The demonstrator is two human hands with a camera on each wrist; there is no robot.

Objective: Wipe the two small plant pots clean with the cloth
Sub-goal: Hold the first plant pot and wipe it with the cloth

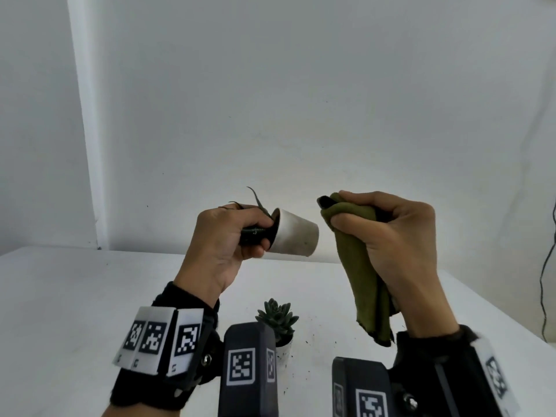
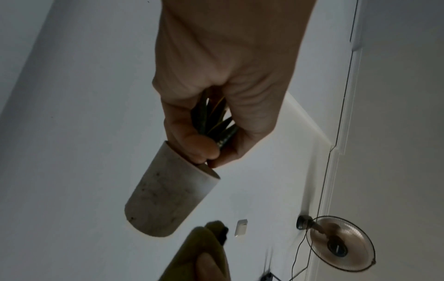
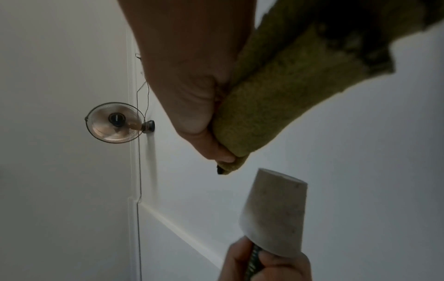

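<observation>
My left hand (image 1: 237,236) grips the dark leaves of a plant at the rim of a small white pot (image 1: 296,234), held in the air and tipped sideways with its base pointing right. The same pot (image 2: 168,197) shows faint dirt marks on its wall, and its base (image 3: 276,211) faces the right wrist camera. My right hand (image 1: 388,224) clutches a bunched olive-green cloth (image 1: 361,266) a short gap to the right of the pot, not touching it. The cloth (image 3: 264,106) hangs down from the fist. A second small white pot (image 1: 284,350) with a green succulent stands on the table below.
The white table (image 1: 75,296) runs under both hands, with specks of soil near the standing pot. A white wall rises behind it. A black cable (image 1: 544,281) hangs at the right. A wall fan (image 2: 341,245) shows in the wrist views.
</observation>
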